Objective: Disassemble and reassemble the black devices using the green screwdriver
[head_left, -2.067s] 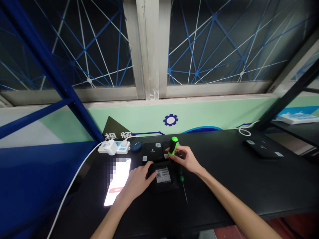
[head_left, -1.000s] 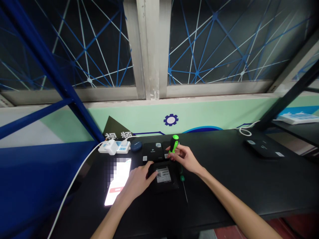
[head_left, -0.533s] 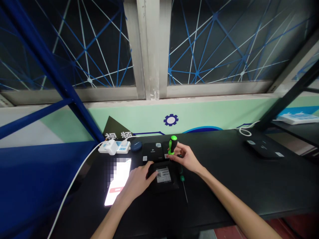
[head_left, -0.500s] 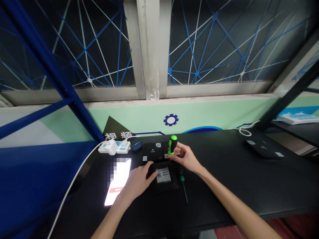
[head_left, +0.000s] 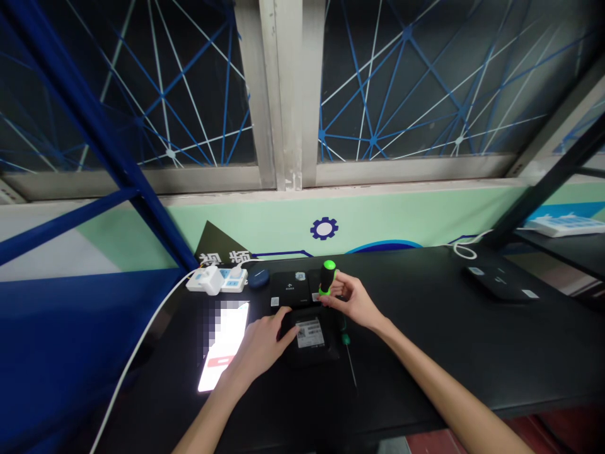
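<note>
A black and bright green screwdriver (head_left: 328,277) stands upright, its handle in the fingers of my right hand (head_left: 353,299); its tip is hidden. Below it lies a black device with a white label (head_left: 310,333). My left hand (head_left: 265,340) rests on the left edge of that device, thumb by the label, fingers spread. Just behind it sits another black box (head_left: 289,288) with small stickers. A second screwdriver with a dark green handle (head_left: 346,339) lies to the right of the labelled device, its thin shaft pointing toward me.
A lit phone (head_left: 227,347) lies left of my left hand. Behind it are a white power strip (head_left: 231,279) with plugs and a dark blue round object (head_left: 258,277). Another black device (head_left: 501,282) lies at the right. A blue frame (head_left: 142,208) rises at the left.
The green patches on the upright screwdriver's handle have shifted, so it has turned slightly in my right hand. My left hand has not visibly moved.
</note>
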`<action>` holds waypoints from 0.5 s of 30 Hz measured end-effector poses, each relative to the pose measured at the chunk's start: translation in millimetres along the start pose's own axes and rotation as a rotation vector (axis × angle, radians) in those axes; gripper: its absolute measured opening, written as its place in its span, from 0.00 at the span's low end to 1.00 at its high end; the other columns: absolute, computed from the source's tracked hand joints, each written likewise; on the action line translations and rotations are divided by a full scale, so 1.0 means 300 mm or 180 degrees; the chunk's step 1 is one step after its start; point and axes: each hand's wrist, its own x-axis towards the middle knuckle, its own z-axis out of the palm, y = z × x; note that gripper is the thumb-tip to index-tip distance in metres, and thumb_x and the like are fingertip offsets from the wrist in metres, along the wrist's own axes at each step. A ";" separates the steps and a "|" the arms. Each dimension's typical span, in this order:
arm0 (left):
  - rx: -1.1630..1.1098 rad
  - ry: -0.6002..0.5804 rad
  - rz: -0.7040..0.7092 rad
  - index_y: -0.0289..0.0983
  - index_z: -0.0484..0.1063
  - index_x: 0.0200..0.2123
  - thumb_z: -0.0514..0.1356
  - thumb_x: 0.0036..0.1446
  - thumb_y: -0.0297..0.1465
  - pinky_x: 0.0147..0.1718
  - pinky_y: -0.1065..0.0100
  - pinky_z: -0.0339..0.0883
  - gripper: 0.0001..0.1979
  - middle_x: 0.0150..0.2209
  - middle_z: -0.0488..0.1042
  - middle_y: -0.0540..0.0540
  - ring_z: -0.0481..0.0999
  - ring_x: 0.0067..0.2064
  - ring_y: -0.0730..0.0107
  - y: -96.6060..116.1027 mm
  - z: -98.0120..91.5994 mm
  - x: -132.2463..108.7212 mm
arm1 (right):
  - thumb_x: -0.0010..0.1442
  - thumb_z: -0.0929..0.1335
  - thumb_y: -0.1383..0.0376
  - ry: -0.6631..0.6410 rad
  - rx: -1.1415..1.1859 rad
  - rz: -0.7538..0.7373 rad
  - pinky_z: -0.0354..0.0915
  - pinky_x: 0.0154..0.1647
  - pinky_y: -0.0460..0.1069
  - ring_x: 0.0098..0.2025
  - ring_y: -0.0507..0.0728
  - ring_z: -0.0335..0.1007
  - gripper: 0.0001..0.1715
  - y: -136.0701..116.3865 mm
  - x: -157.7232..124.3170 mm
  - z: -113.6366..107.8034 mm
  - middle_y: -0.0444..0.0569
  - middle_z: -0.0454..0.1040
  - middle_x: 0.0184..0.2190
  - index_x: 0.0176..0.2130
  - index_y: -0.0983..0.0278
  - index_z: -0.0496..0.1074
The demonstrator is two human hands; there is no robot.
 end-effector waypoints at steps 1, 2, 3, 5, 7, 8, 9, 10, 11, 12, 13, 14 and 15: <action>0.0005 -0.0001 -0.0003 0.42 0.65 0.57 0.50 0.68 0.45 0.28 0.69 0.61 0.21 0.38 0.78 0.45 0.79 0.36 0.57 0.000 0.000 0.001 | 0.54 0.76 0.62 0.0042 -0.0002 0.0002 0.68 0.33 0.48 0.30 0.52 0.71 0.17 0.004 0.001 0.001 0.44 0.74 0.30 0.39 0.64 0.69; 0.0009 -0.0003 -0.0005 0.42 0.65 0.57 0.50 0.68 0.45 0.28 0.69 0.61 0.21 0.37 0.78 0.45 0.79 0.36 0.57 0.000 0.000 0.001 | 0.54 0.77 0.62 0.0070 -0.0002 0.0007 0.68 0.33 0.48 0.30 0.52 0.71 0.17 0.006 0.001 0.002 0.43 0.73 0.29 0.39 0.63 0.69; 0.0010 -0.0003 -0.0005 0.42 0.65 0.57 0.50 0.68 0.45 0.28 0.69 0.61 0.21 0.37 0.78 0.45 0.79 0.36 0.57 0.000 0.000 0.002 | 0.54 0.77 0.62 0.0084 0.0006 0.0007 0.68 0.33 0.47 0.29 0.52 0.71 0.18 0.006 0.001 0.003 0.43 0.73 0.29 0.39 0.63 0.69; 0.0008 0.0011 0.0009 0.42 0.65 0.57 0.50 0.68 0.45 0.28 0.69 0.60 0.21 0.37 0.78 0.46 0.79 0.36 0.57 -0.001 0.002 0.003 | 0.55 0.76 0.61 0.0051 0.0049 0.0023 0.68 0.32 0.47 0.29 0.52 0.71 0.17 -0.001 0.000 0.002 0.43 0.73 0.29 0.40 0.63 0.69; 0.0008 0.0033 0.0028 0.42 0.65 0.57 0.50 0.68 0.45 0.27 0.69 0.60 0.21 0.37 0.78 0.46 0.79 0.36 0.57 -0.003 0.005 0.003 | 0.57 0.74 0.60 -0.0037 0.0100 0.0039 0.69 0.32 0.47 0.30 0.52 0.72 0.15 -0.012 -0.003 -0.001 0.45 0.75 0.31 0.41 0.64 0.70; 0.0013 0.0042 0.0030 0.42 0.65 0.57 0.50 0.68 0.45 0.27 0.69 0.59 0.21 0.37 0.78 0.46 0.79 0.36 0.57 -0.005 0.006 0.002 | 0.59 0.73 0.59 -0.0077 0.0112 0.0041 0.69 0.33 0.46 0.31 0.52 0.72 0.14 -0.018 -0.004 -0.003 0.46 0.75 0.32 0.41 0.64 0.70; 0.0020 0.0044 0.0031 0.42 0.64 0.57 0.50 0.68 0.45 0.27 0.69 0.59 0.21 0.37 0.78 0.46 0.79 0.35 0.57 -0.006 0.007 0.002 | 0.60 0.73 0.59 -0.0099 0.0108 0.0038 0.69 0.33 0.46 0.31 0.52 0.73 0.14 -0.022 -0.005 -0.005 0.47 0.76 0.32 0.41 0.64 0.71; 0.0028 0.0040 0.0028 0.42 0.64 0.57 0.50 0.68 0.45 0.26 0.69 0.59 0.21 0.36 0.78 0.46 0.79 0.35 0.57 -0.006 0.008 0.001 | 0.60 0.72 0.59 -0.0113 0.0091 0.0037 0.69 0.33 0.47 0.31 0.52 0.73 0.13 -0.025 -0.005 -0.007 0.48 0.76 0.32 0.40 0.65 0.72; 0.0036 0.0034 0.0023 0.42 0.64 0.57 0.50 0.68 0.45 0.26 0.69 0.58 0.21 0.36 0.78 0.46 0.79 0.35 0.57 -0.007 0.008 0.001 | 0.60 0.72 0.58 -0.0116 0.0069 0.0038 0.69 0.33 0.47 0.31 0.52 0.73 0.13 -0.026 -0.005 -0.008 0.48 0.76 0.32 0.40 0.65 0.72; 0.0042 0.0030 0.0018 0.42 0.64 0.57 0.50 0.68 0.45 0.26 0.70 0.58 0.21 0.36 0.78 0.45 0.79 0.35 0.57 -0.007 0.008 0.001 | 0.60 0.73 0.58 -0.0110 0.0047 0.0040 0.69 0.34 0.47 0.31 0.53 0.73 0.14 -0.024 -0.005 -0.009 0.48 0.76 0.31 0.40 0.65 0.73; 0.0046 0.0028 0.0014 0.42 0.64 0.57 0.50 0.68 0.45 0.26 0.70 0.58 0.21 0.37 0.78 0.45 0.79 0.35 0.57 -0.007 0.008 0.001 | 0.59 0.73 0.58 -0.0096 0.0026 0.0038 0.69 0.34 0.47 0.31 0.53 0.72 0.14 -0.020 -0.004 -0.009 0.47 0.75 0.30 0.40 0.65 0.73; 0.0042 0.0034 0.0013 0.42 0.65 0.57 0.51 0.68 0.45 0.26 0.70 0.58 0.20 0.37 0.78 0.45 0.79 0.36 0.57 -0.006 0.008 0.001 | 0.58 0.74 0.58 -0.0075 0.0004 0.0031 0.70 0.34 0.48 0.31 0.53 0.72 0.15 -0.015 -0.003 -0.008 0.47 0.75 0.30 0.40 0.65 0.73; 0.0034 0.0043 0.0015 0.42 0.65 0.57 0.50 0.68 0.45 0.26 0.70 0.58 0.20 0.37 0.78 0.45 0.79 0.36 0.57 -0.006 0.007 0.001 | 0.56 0.75 0.57 -0.0050 -0.0019 0.0023 0.70 0.35 0.48 0.32 0.53 0.72 0.17 -0.009 -0.002 -0.007 0.47 0.75 0.31 0.40 0.65 0.72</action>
